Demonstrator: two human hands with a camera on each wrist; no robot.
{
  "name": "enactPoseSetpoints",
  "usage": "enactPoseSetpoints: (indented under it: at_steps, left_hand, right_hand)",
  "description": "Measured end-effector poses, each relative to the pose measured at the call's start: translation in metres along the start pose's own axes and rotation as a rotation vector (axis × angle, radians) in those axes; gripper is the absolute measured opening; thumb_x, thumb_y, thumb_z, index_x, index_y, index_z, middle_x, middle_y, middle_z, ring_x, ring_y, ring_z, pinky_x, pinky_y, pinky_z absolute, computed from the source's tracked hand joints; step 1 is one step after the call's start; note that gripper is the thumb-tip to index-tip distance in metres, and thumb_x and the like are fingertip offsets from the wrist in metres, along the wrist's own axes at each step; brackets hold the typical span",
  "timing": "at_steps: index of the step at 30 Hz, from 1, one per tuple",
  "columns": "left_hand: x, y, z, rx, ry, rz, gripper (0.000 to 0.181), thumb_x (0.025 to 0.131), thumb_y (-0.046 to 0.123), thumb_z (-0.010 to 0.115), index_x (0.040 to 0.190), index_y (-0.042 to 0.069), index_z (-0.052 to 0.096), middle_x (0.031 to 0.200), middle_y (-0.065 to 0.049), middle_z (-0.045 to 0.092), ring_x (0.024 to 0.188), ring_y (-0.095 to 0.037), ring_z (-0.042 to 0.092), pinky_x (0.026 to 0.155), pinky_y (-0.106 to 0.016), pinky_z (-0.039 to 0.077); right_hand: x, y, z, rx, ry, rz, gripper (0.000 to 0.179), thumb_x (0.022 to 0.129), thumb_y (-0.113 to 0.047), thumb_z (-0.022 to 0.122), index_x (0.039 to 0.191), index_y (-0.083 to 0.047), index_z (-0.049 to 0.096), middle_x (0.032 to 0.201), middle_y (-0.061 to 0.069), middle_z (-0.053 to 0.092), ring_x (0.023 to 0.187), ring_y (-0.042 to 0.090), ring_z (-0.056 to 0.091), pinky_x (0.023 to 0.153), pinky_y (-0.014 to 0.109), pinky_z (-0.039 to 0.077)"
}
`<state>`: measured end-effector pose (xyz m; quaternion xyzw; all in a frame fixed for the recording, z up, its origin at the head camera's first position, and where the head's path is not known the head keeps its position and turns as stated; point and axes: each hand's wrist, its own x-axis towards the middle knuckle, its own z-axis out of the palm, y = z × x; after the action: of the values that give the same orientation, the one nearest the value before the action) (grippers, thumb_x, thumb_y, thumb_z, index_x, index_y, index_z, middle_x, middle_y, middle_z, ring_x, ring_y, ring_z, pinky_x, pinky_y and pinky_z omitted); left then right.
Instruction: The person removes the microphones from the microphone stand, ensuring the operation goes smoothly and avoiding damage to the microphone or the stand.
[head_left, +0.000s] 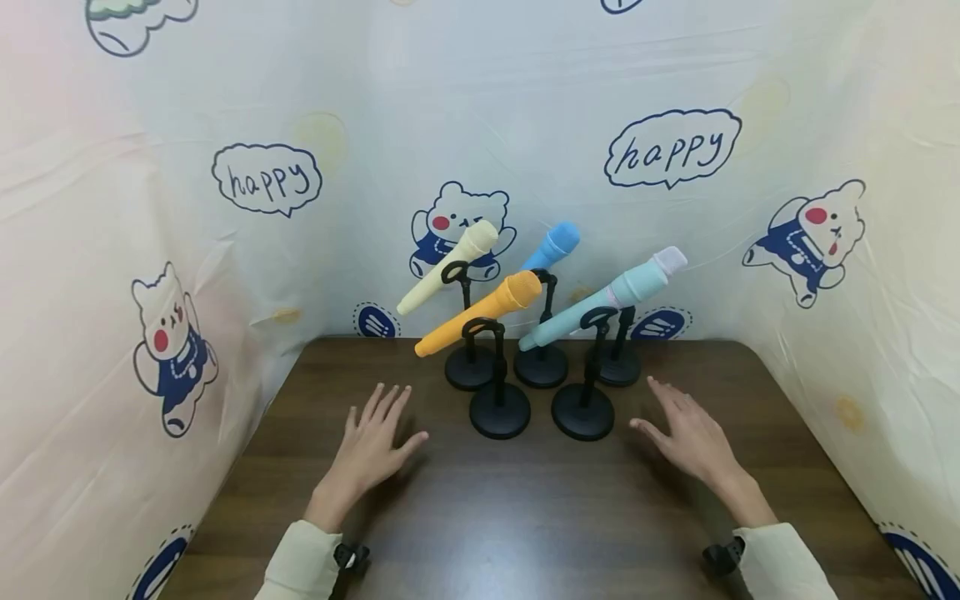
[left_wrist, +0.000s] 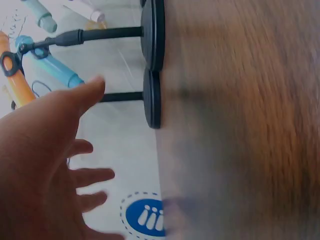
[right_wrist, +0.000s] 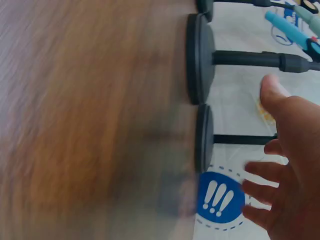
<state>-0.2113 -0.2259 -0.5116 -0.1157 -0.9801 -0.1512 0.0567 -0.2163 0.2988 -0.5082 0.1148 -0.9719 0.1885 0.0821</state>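
My left hand (head_left: 371, 446) is over the table's left part, fingers straight and spread, holding nothing. The nearest stand, left of centre at the front, carries an orange microphone (head_left: 480, 312). My right hand (head_left: 690, 437) is to the right of the stands, fingers extended and nothing in its grasp. Close to it, a front stand (head_left: 585, 408) bears a teal microphone (head_left: 592, 310). A pale lavender microphone (head_left: 671, 260) is mostly hidden behind the teal one. Farther back, a cream microphone (head_left: 450, 267) and a blue microphone (head_left: 555, 244) lean in their stands.
The black round-based stands cluster at the back middle of the dark wooden table (head_left: 487, 517). A pale cloth (head_left: 525, 100) printed with bears and "happy" bubbles hangs behind and at both sides. Dark wristbands (head_left: 723, 556) show at both sleeves.
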Motion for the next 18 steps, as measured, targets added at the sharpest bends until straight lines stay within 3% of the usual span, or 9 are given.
enactPoseSetpoints:
  at_steps: [2, 4, 6, 9, 11, 14, 18]
  left_hand:
    - [0.001, 0.008, -0.003, -0.013, 0.071, 0.047, 0.077, 0.101, 0.049, 0.071, 0.162, 0.011, 0.044, 0.159, -0.021, 0.054, 0.151, -0.044, 0.046, 0.115, -0.076, 0.038]
    - [0.002, 0.018, -0.007, -0.042, 0.149, 0.09, 0.061, 0.1, 0.037, 0.076, 0.151, 0.008, 0.057, 0.139, -0.017, 0.069, 0.129, -0.037, 0.067, 0.103, -0.063, 0.056]
    - [0.004, 0.031, -0.011, -0.08, 0.228, 0.137, 0.041, 0.098, 0.026, 0.08, 0.133, 0.007, 0.068, 0.116, -0.009, 0.077, 0.103, -0.027, 0.075, 0.087, -0.049, 0.064]
    - [0.007, 0.051, -0.018, -0.147, 0.332, 0.207, 0.016, 0.095, 0.014, 0.082, 0.108, 0.012, 0.073, 0.093, 0.002, 0.073, 0.078, -0.011, 0.069, 0.069, -0.031, 0.062]
    - [0.009, 0.064, -0.022, -0.191, 0.38, 0.252, 0.012, 0.094, 0.009, 0.082, 0.1, 0.013, 0.073, 0.089, 0.005, 0.07, 0.074, -0.008, 0.065, 0.065, -0.026, 0.059]
    - [0.012, 0.081, -0.029, -0.261, 0.418, 0.308, 0.011, 0.094, 0.006, 0.081, 0.099, 0.013, 0.074, 0.089, 0.004, 0.07, 0.074, -0.007, 0.063, 0.065, -0.024, 0.059]
    - [0.018, 0.102, -0.035, -0.343, 0.41, 0.35, 0.007, 0.097, 0.008, 0.078, 0.102, 0.011, 0.074, 0.091, 0.001, 0.072, 0.076, -0.008, 0.065, 0.067, -0.026, 0.061]
  right_hand:
    - [0.002, -0.006, -0.002, 0.049, 0.037, 0.015, 0.076, 0.104, -0.049, 0.067, 0.159, -0.003, 0.046, 0.153, 0.027, 0.057, 0.136, 0.049, 0.058, 0.107, 0.07, 0.049]
    - [0.004, -0.013, -0.006, 0.151, 0.069, 0.03, 0.063, 0.104, -0.039, 0.07, 0.153, -0.003, 0.053, 0.141, 0.025, 0.067, 0.122, 0.045, 0.068, 0.098, 0.064, 0.057]
    - [0.006, -0.02, -0.01, 0.249, 0.116, 0.03, 0.047, 0.104, -0.029, 0.073, 0.142, -0.003, 0.062, 0.125, 0.019, 0.074, 0.109, 0.035, 0.073, 0.092, 0.051, 0.062]
    - [0.01, -0.031, -0.017, 0.364, 0.19, 0.022, 0.025, 0.102, -0.019, 0.075, 0.123, -0.007, 0.071, 0.106, 0.01, 0.077, 0.093, 0.018, 0.072, 0.082, 0.027, 0.061]
    - [0.011, -0.038, -0.022, 0.4, 0.232, 0.014, 0.014, 0.101, -0.016, 0.075, 0.113, -0.01, 0.073, 0.098, 0.006, 0.077, 0.085, 0.009, 0.067, 0.075, 0.017, 0.056]
    - [0.014, -0.049, -0.027, 0.45, 0.26, -0.006, 0.006, 0.1, -0.011, 0.076, 0.106, -0.011, 0.075, 0.095, 0.007, 0.077, 0.08, 0.005, 0.064, 0.071, 0.014, 0.053]
    - [0.018, -0.06, -0.031, 0.489, 0.258, -0.023, 0.005, 0.1, -0.01, 0.075, 0.105, -0.011, 0.076, 0.096, 0.007, 0.078, 0.081, 0.007, 0.064, 0.072, 0.014, 0.053]
